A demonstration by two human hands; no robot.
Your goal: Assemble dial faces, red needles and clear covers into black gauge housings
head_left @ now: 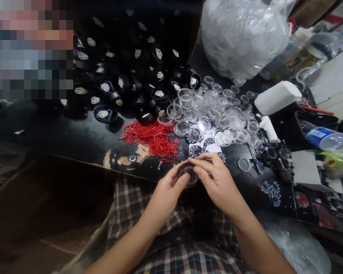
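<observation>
At the table's front edge, a small round black gauge (190,176) sits between my two hands. My left hand (169,185) grips its left side, thumb over the face. My right hand (217,178) has its fingers closed on the right and far rim; whether they hold anything smaller is hidden. Just beyond the hands lie printed dial faces (194,151), white and black. A heap of thin red pointers (151,137) spreads to the left of them. Transparent round covers (214,106) are piled behind the dial faces.
Many black housings with pale plates (105,114) stand at the back left. A bulging plastic bag (242,34) is at the back right. On the right are a white roll (278,97), a screwdriver (256,164), a plastic bottle (328,137) and patterned discs (271,190). Part of another person is blurred at upper left.
</observation>
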